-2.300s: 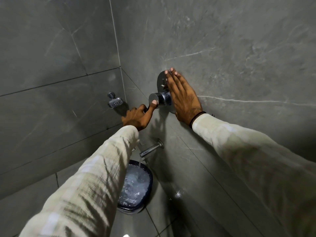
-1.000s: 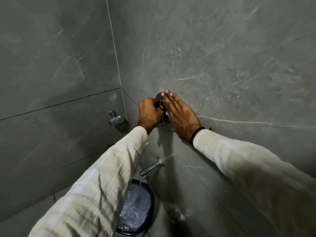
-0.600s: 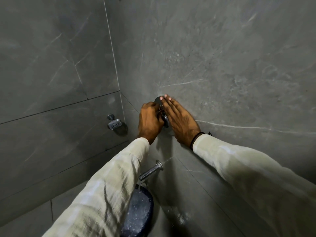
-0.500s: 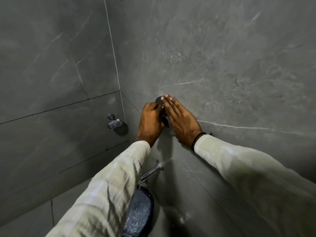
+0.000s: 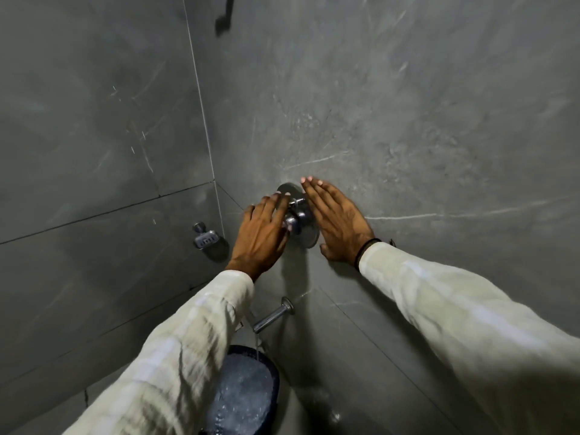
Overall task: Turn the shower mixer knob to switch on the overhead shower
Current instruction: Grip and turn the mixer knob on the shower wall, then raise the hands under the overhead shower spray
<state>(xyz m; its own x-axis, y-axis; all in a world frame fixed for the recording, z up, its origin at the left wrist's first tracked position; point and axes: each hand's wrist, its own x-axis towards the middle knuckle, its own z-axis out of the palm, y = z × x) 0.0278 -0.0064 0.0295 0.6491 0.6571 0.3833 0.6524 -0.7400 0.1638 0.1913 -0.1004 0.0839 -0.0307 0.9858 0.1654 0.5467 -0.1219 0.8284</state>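
The chrome shower mixer knob (image 5: 296,215) sticks out of a round chrome wall plate (image 5: 310,238) on the grey tiled wall. My left hand (image 5: 262,235) lies against the knob's left side with fingers stretched out and apart; its thumb touches the knob from below. My right hand (image 5: 339,222) rests flat on the wall just right of the plate, fingers straight. A dark shape at the top edge, possibly the overhead shower's arm (image 5: 224,14), is only partly in view.
A chrome spout (image 5: 271,317) below the mixer drips a thin stream into a dark blue bucket (image 5: 248,387) full of water. A small chrome soap dish (image 5: 205,238) hangs on the left wall near the corner.
My left hand, closed around the knob half a second ago, now has its fingers spread out. The right hand stays flat on the wall. The view has tilted slightly upward.
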